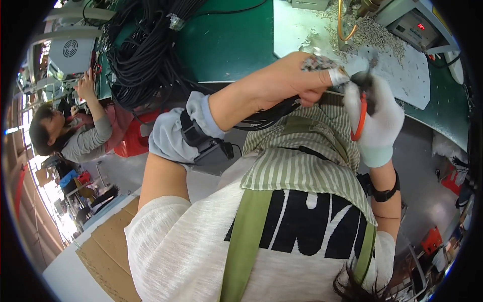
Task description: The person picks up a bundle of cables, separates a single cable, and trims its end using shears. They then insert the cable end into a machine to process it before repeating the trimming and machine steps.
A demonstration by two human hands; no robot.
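My left hand (302,80) is bare, with white tape round one finger, and its fingers are curled. It closes on a bunch of black cables (269,117) that hangs below it in front of my apron. Small mottled grey pieces (318,63) show along its top; I cannot make out whether they are cable ends. My right hand (381,118), in a white glove, grips a tool with an orange handle (360,118), which looks like pliers. The dark head of the tool is close to the taped finger, over the edge of the bench.
A white board (412,88) on the green bench (226,40) bears many small scattered clippings (385,40). Behind stand a bent copper-coloured tube (342,25) and a box with a red display (415,30). Coiled black cables (143,60) lie at left, near a seated person (83,126).
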